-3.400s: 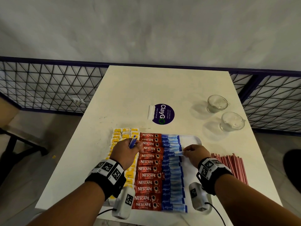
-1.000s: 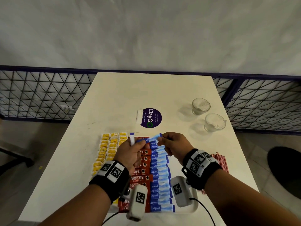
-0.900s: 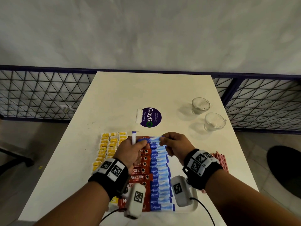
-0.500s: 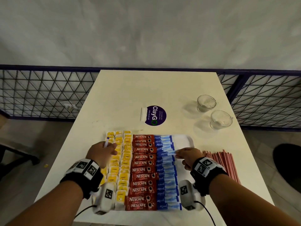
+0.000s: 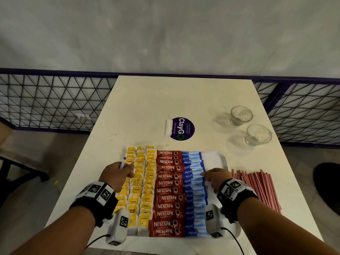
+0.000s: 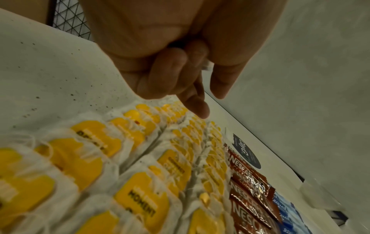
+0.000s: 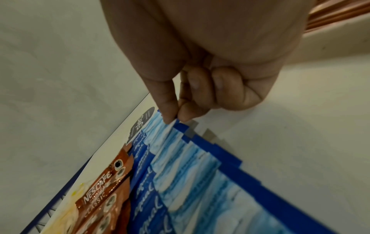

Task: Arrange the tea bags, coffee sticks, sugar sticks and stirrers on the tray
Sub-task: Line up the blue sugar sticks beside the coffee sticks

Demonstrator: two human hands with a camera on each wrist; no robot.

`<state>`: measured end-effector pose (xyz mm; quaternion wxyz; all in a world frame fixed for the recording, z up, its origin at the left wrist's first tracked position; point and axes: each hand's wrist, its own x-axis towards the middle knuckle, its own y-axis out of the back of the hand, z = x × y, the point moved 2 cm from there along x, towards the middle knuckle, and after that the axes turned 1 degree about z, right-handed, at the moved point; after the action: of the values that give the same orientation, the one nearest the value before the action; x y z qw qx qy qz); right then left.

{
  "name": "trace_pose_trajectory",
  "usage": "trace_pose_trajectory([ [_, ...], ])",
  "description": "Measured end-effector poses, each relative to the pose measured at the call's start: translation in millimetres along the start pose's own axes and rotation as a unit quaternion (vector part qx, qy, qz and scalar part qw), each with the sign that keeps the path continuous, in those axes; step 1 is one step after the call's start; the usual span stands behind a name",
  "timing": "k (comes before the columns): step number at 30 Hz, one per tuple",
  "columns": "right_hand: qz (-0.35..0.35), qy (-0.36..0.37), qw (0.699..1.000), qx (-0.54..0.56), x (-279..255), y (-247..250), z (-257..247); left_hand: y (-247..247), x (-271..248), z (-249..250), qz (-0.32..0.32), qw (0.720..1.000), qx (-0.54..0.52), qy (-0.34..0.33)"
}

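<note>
A white tray (image 5: pixel 219 159) holds rows of yellow tea bags (image 5: pixel 141 181), red coffee sticks (image 5: pixel 168 190) and blue sugar sticks (image 5: pixel 195 190). Red stirrers (image 5: pixel 257 188) lie on the table to the right of the tray. My left hand (image 5: pixel 128 172) hovers at the tray's left edge over the tea bags (image 6: pixel 130 158), fingers curled round a blue-tipped sugar stick (image 5: pixel 122 162) that points up. My right hand (image 5: pixel 205 174) pinches the right end of one sugar stick (image 7: pixel 176 125) between thumb and forefinger, low on the blue row (image 7: pixel 190 174).
Two glass cups (image 5: pixel 241 115) (image 5: pixel 258 135) stand at the table's far right. A round purple sticker (image 5: pixel 183 128) with a small white packet (image 5: pixel 168 127) beside it lies beyond the tray. A wire fence (image 5: pixel 55 100) runs behind the table.
Both hands were together at the tray's far end, where the right took a sugar stick. The left has swung out to the tea bags; the right brought its stick down onto the blue row.
</note>
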<state>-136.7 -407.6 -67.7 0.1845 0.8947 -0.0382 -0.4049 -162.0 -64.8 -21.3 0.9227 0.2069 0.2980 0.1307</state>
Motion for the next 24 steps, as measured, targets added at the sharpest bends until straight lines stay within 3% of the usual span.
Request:
trace_pose_trajectory([
  [9,0.014,0.011,0.999,-0.03,10.8,2.8,7.1,-0.3,1.5,-4.2,0.0,1.0,-0.004,-0.001],
  [13,0.043,0.039,0.994,-0.098,1.4,10.7,-3.2,-1.7,-6.8,3.3,0.004,1.0,0.018,-0.006],
  [15,0.099,0.068,0.983,-0.141,-9.7,17.9,-14.6,-6.5,-14.4,11.9,-0.024,1.0,0.001,-0.006],
  [17,0.126,0.133,0.972,-0.149,-22.8,19.6,-28.8,-20.4,-27.6,26.5,-0.108,0.993,-0.044,-0.01],
  [19,0.075,0.216,0.968,-0.101,-39.9,12.3,-45.6,-39.4,-45.0,43.5,-0.208,0.975,-0.072,-0.014],
  [21,-0.042,0.273,0.96,-0.044,-60.8,-1.0,-62.0,-57.3,-63.3,59.4,-0.287,0.953,-0.089,-0.02],
  [24,-0.169,0.324,0.93,-0.044,-83.5,-15.4,-75.7,-76.5,-82.6,76.0,-0.361,0.927,-0.095,-0.022],
])
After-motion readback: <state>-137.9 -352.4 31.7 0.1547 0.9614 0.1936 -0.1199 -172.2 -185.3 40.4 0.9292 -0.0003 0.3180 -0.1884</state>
